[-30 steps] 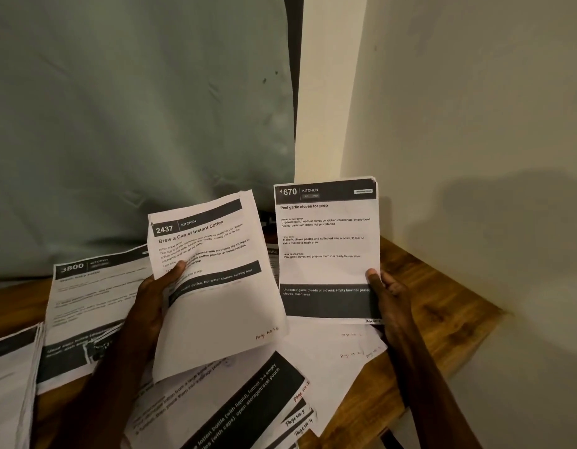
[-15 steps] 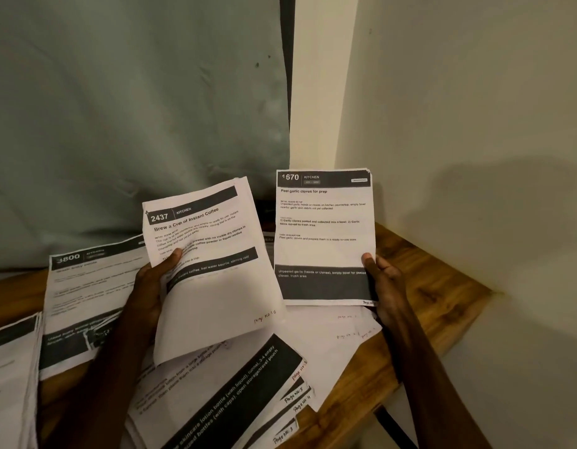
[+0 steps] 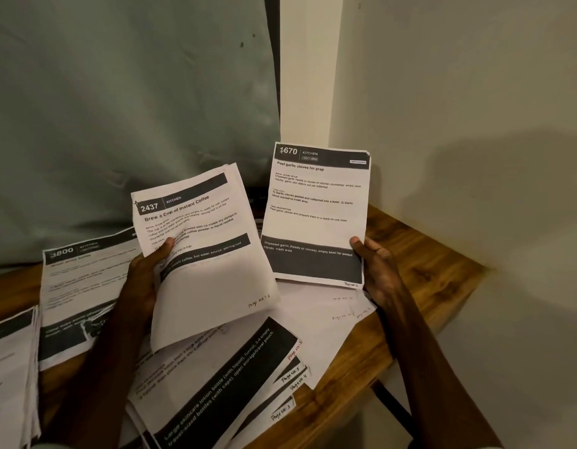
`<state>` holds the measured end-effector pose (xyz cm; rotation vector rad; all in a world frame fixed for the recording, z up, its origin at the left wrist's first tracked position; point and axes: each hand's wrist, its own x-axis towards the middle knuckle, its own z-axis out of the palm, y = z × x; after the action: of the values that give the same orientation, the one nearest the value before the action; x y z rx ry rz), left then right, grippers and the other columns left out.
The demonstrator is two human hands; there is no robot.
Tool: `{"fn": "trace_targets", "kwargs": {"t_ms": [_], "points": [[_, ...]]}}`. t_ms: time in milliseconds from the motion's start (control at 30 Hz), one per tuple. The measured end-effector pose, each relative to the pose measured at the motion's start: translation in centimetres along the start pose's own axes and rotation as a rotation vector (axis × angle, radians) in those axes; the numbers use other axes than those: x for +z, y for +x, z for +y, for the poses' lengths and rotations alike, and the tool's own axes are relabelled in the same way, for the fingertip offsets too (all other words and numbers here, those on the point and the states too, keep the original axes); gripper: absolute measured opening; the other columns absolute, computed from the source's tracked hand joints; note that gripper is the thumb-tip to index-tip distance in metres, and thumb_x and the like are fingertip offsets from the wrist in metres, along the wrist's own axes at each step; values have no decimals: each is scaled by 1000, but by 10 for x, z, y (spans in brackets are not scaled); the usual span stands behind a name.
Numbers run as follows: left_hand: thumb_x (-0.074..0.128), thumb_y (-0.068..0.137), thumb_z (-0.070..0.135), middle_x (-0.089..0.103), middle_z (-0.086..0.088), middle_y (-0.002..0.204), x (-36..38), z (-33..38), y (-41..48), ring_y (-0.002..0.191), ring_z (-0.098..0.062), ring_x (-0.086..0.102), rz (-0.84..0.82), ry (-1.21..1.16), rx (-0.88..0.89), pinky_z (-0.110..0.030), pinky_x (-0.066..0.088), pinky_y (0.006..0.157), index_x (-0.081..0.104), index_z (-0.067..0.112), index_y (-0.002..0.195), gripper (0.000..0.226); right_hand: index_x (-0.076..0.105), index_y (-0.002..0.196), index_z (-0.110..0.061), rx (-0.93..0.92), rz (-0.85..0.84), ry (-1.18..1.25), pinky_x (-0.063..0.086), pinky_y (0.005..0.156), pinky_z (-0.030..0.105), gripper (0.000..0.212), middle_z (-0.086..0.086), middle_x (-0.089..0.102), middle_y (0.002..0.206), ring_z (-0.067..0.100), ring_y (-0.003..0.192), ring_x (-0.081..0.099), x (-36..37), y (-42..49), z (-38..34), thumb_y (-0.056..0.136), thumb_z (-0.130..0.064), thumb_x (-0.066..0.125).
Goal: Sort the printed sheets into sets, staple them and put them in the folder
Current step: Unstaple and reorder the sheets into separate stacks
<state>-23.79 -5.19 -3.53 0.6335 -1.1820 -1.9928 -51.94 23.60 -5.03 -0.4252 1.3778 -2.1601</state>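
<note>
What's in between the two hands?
In the head view, just the papers they hold: coffee sheets in the left hand, garlic sheet in the right hand.

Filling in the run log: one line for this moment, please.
stage: sorting | left hand: holds sheet 2437 | right hand: holds sheet 1670 | table: loose sheets

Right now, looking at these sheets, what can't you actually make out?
All head view.
- 2437 sheet, held by the left hand: pages behind it hidden by the top page.
- 1670 sheet, held by the right hand: handwritten page number too small.
- 3800 sheet: body text blurred, lower part behind the left forearm.
- Left-edge pile: cut off by the frame.
</note>
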Motion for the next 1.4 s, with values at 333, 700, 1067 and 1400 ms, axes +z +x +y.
{"fn": "trace_targets", "kwargs": {"t_ms": [333, 700, 1067, 1400], "points": [[60, 102, 31, 63, -6, 140, 3, 17, -11, 128, -24, 62, 0, -263, 15, -45, 52, 104, 57, 24, 144, 43, 65, 126, -6, 44, -27, 5, 57, 92, 56, 33, 18, 72, 119, 43, 104, 69, 28, -12, 1, 97, -21, 67], [81, 84, 22, 68, -10, 133, -12, 92, -12, 120, -30, 67, 75, -45, 175, -47, 56, 97, 66, 17, 134, 52, 74, 115, -11, 33, -426, -575, 60, 76, 27, 25, -2, 78, 103, 18, 90, 75, 102, -57, 6, 92, -21, 72], [80, 85, 15, 76, -10, 112, 35, 51, -21, 100, -32, 75, 134, 19, 6, -47, 62, 78, 70, 16, 124, 40, 79, 100, -13, -511, -379, -1001, 61, 82, 30, 18, 1, 77, 103, 15, 92, 72, 101, -45, 39, 84, -19, 82], [72, 93, 19, 75, -8, 118, 34, 22, -9, 108, -29, 72, 106, 57, 25, -40, 62, 79, 68, 16, 126, 34, 56, 80, -17, -147, 143, -1322, 38, 57, 18, 40, 1, 62, 83, 19, 78, 61, 20, 34, 0, 78, -47, 83]]}}
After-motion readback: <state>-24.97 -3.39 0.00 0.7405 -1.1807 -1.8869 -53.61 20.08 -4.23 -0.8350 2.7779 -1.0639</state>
